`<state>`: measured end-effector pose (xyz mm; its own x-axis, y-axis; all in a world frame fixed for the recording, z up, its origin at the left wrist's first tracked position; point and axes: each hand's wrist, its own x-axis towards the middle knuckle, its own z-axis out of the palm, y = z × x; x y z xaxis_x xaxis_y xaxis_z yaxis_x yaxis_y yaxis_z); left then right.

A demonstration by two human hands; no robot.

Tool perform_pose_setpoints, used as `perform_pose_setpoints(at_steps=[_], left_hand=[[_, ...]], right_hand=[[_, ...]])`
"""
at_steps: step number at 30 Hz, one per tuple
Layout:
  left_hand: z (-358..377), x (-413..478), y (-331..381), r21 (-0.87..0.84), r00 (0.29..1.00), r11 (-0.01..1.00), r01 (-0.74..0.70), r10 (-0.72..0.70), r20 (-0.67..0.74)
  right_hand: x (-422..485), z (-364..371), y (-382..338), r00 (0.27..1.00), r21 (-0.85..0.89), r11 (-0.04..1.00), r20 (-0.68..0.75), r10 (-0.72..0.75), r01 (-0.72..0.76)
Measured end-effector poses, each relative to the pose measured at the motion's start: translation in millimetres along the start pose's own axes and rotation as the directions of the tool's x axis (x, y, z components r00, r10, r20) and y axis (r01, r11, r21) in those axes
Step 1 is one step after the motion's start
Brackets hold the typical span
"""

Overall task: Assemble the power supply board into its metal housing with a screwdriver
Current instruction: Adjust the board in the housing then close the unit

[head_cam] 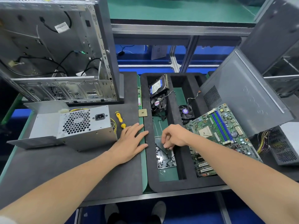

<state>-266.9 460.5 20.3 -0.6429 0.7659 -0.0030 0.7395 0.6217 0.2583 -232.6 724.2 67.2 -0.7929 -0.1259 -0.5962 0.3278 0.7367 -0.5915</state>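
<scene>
Leftward, at nine o'clock on the bench, the power supply housing stands with its fan grille and mains socket facing the viewer; the board inside cannot be seen. By its look it is heavy, rigid and sharp-edged, best gripped on the flat sheet-metal sides, clear of the yellow wires. The screwdriver lies untouched just beside it, at its three o'clock. The left hand rests flat on the mat, fingers straight and spread. The right hand dips curled fingertips into the screw dish; whether a screw is pinched cannot be told. The foam tray holds this dish of small dark screws at six o'clock, a fan and a hard drive at twelve, and a second fan in the next compartment. A motherboard leans at three o'clock.
</scene>
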Motion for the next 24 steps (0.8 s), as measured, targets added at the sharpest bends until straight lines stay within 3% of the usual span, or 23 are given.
perform_pose_setpoints(at_steps=[9,14,18,21,24], left_hand=[[1,0,-2,-0.007,1.000,1.000,0.000,0.000,0.012],[1,0,-2,-0.014,1.000,1.000,-0.001,0.002,0.008],[1,0,-2,-0.015,1.000,1.000,-0.008,0.008,-0.003],[2,0,-2,-0.009,1.000,1.000,-0.004,0.004,0.004],[3,0,-3,-0.006,1.000,1.000,-0.001,0.001,0.007]], right_hand=[[-20,-27,10,0.966,0.233,0.938,-0.094,-0.241,0.256],[-25,-29,20,0.952,0.503,0.808,-0.151,-0.267,0.306],[-27,-29,21,0.938,0.707,0.624,-0.183,-0.295,0.334],[-28,-29,20,0.934,0.770,0.539,-0.216,-0.285,0.342],[-29,-29,19,0.931,0.762,0.541,-0.237,-0.279,0.356]])
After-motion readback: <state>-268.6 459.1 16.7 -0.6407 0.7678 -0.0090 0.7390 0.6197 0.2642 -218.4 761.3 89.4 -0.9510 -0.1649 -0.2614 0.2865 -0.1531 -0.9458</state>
